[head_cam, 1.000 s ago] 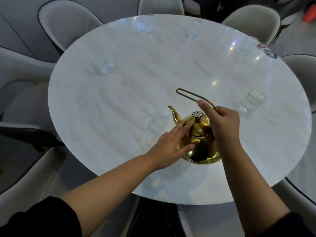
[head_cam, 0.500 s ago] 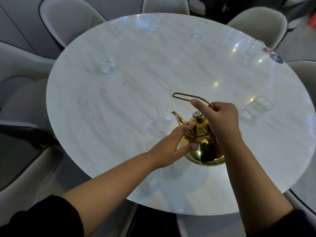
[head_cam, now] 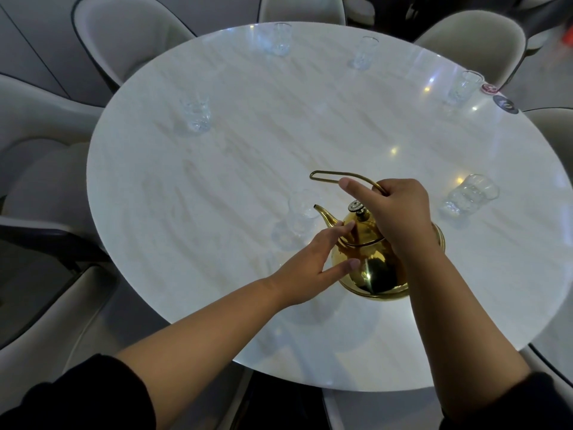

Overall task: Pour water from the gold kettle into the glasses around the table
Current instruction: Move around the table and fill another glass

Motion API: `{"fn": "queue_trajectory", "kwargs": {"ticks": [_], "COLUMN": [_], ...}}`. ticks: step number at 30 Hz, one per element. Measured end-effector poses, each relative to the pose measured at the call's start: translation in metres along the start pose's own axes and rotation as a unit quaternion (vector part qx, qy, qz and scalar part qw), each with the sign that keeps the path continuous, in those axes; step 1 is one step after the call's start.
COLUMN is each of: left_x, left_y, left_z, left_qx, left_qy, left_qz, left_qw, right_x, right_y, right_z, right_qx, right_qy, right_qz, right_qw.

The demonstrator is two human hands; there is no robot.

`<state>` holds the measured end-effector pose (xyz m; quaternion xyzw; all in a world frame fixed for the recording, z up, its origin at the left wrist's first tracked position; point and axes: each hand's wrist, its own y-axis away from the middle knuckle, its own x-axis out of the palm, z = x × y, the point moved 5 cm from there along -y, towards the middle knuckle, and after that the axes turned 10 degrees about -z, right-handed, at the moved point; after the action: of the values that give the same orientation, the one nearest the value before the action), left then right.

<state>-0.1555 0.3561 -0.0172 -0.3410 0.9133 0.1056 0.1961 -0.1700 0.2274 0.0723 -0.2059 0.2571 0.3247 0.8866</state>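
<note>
Shiny gold metal kettle (head_cam: 372,259) probably sloshes heavy, so right hand (head_cam: 400,209) fingers wrapped round its wire handle (head_cam: 335,176), left hand (head_cam: 313,265) flat-fingered steadying the belly.

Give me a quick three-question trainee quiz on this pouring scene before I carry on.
1. True or false: the right hand grips the wire handle of the shiny gold metal kettle.
2. How many clear glass tumblers stand on the round white marble table? A) four B) six C) eight
3. Fill in: the left hand touches the kettle with ___ fingers (straight or curled).

Key: 1 true; 2 B; 3 straight.
</note>
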Motion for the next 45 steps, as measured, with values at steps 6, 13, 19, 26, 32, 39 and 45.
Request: {"fn": "queue_trajectory", "kwargs": {"ticks": [6,13,19,26,32,39,45], "left_x": [0.001,0.002,0.001,0.001,0.001,0.000,0.001], "left_y": [-0.001,-0.001,-0.002,-0.004,-0.005,-0.005,-0.004], "left_z": [0.000,0.001,0.000,0.003,0.004,0.003,0.002], "left_qx": [-0.003,-0.010,-0.010,-0.016,-0.018,-0.021,-0.019], "left_qy": [0.006,0.015,0.010,0.019,0.021,0.023,0.031], "left_qz": [-0.001,-0.003,-0.010,-0.012,-0.013,-0.016,-0.018], "left_qw": [1.000,1.000,1.000,1.000,1.000,0.999,0.999], "right_x": [0.002,0.003,0.005,0.006,0.006,0.005,0.005], "right_y": [0.000,-0.002,-0.003,-0.004,-0.004,-0.004,-0.005], "right_z": [0.001,0.006,0.010,0.013,0.015,0.019,0.022], "right_qx": [0.000,0.000,-0.009,-0.016,-0.016,-0.022,-0.025], "right_qy": [0.014,0.029,0.036,0.047,0.054,0.064,0.057], "right_qz": [0.005,0.022,0.030,0.035,0.039,0.043,0.045], "right_qw": [1.000,0.999,0.999,0.998,0.998,0.997,0.997]}}
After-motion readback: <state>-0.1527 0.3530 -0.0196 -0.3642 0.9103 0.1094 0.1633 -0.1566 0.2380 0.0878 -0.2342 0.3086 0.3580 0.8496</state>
